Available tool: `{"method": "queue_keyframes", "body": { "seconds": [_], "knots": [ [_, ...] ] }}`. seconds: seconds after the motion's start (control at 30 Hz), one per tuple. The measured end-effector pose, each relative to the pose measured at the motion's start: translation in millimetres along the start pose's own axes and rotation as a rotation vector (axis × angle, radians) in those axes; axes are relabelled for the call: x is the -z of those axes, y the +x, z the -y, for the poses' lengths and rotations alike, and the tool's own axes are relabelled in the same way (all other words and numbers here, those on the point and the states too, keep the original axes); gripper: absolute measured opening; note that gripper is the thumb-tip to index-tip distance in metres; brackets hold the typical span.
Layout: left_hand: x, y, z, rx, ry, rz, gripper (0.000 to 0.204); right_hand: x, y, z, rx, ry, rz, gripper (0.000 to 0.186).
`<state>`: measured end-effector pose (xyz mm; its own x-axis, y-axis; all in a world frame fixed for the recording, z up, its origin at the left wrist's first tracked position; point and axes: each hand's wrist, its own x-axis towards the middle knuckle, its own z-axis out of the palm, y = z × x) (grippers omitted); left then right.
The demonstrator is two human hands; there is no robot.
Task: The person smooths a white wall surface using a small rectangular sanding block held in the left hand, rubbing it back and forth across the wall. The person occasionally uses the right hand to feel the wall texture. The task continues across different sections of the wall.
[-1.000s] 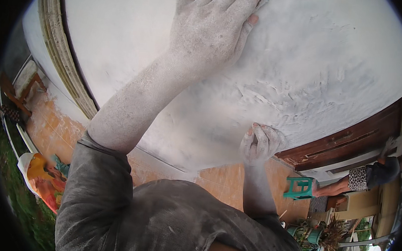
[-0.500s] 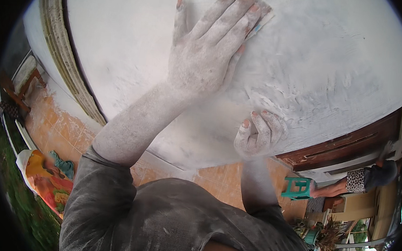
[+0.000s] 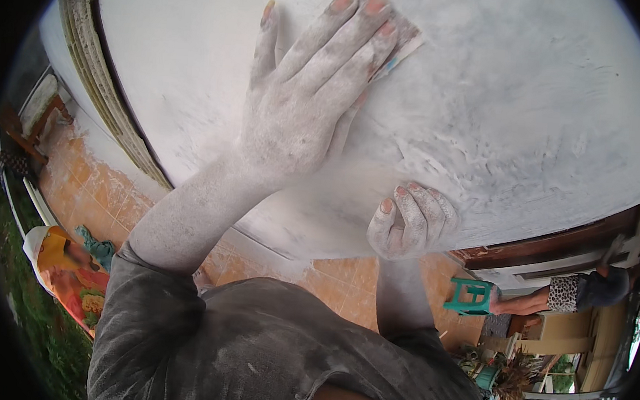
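Note:
My left hand (image 3: 296,107), coated in white dust, lies stretched against a large white plastered surface (image 3: 503,86). Under its fingers it presses a folded piece of sandpaper (image 3: 401,47), whose corner and side stick out past the fingertips. The thumb stands apart from the fingers. Lower and to the right, my right hand (image 3: 414,220) is loosely curled, equally dusty, in front of the surface's lower part. Nothing shows in the hollow between its thumb and fingers. Grey scuffs and rough ridges mark the plaster to the right of the sandpaper.
A layered trim (image 3: 97,69) borders the surface at left. Orange floor tiles (image 3: 344,282) carry white dust below. At right, a green plastic stool (image 3: 469,297) stands by another person (image 3: 571,292) in patterned shorts. A colourful cloth-like item (image 3: 73,280) and potted plants (image 3: 511,377) lie farther out.
My left hand, with the sandpaper, has slid slightly down and left over the surface. My right hand stays curled in nearly the same place. The whole view has shifted a little.

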<state>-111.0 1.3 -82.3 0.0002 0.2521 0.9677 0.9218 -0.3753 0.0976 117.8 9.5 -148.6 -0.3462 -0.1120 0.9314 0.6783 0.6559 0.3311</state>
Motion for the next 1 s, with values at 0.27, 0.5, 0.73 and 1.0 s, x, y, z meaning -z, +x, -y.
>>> {"method": "queue_keyframes", "body": {
  "seconds": [0.27, 0.5, 0.73, 1.0],
  "knots": [
    [-14, 26, 11, -0.058, -0.114, 0.114, 0.055, 3, -5, 5, -0.085, 0.029, 0.074, 0.011],
    [-4, -23, -10, -0.011, 0.034, 0.136, 0.063, 4, -8, 5, -0.037, 0.074, 0.087, 0.012],
    [-2, 91, -9, -0.076, -0.007, -0.039, 0.058, 2, -11, 9, -0.072, 0.074, 0.091, 0.01],
    [9, -6, -4, -0.003, 0.108, 0.14, 0.053, 2, -5, 10, -0.081, 0.092, 0.099, 0.009]
  ]
}}
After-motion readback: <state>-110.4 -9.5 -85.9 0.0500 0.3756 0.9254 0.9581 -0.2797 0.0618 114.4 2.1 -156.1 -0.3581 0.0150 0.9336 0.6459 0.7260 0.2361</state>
